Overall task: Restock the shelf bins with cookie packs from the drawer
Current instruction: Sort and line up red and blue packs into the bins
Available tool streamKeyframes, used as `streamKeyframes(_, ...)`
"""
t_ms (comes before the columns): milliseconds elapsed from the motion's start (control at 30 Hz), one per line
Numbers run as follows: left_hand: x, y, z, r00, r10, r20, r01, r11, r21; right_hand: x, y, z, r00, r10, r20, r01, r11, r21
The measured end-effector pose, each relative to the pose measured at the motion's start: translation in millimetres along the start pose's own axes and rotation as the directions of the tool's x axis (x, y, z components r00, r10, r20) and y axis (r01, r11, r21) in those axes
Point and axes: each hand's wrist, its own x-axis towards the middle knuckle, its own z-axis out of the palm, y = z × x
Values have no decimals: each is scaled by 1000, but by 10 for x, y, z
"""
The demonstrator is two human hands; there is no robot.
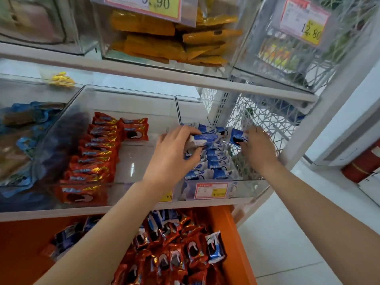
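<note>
Cookie packs (213,161) in blue wrap are stacked in rows in the right bin (248,185), as seen from the head view. One blue pack (203,139) is gripped by the curled fingers (181,131) of the left hand (172,155) above the row. A second pack (237,136) is pinched by the right hand (260,150) at the bin's far end. The step is judged to be placing: each pack is best set on edge, lined up with the row and pressed back, so that room is kept in front. Red packs (96,153) are lined along the left of the middle bin (131,161). Below, the drawer (223,227) is seen open, and a heap (170,256) of red and blue packs is held in it.
</note>
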Motion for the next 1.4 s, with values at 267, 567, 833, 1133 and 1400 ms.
streamKeyframes(267,110,-66,69,998,-51,-36,42,972,-232,521,-1,474,993,11,114,5,990,-141)
streamKeyframes(567,166,-129,158,999,14,-50,-24,977,-214,898,53,809,984,-17,178,37,993,-109)
streamKeyframes(833,161,-171,204,997,18,-77,-34,977,-212,983,62,757,977,-130,172,170,955,-244)
streamKeyframes(1133,114,-102,170,998,-22,-58,10,979,-205,762,-23,599,983,-62,171,84,989,-123)
streamKeyframes(1400,57,101,195,1000,21,-10,-23,969,-245,273,-210,219,996,15,87,-37,963,266)
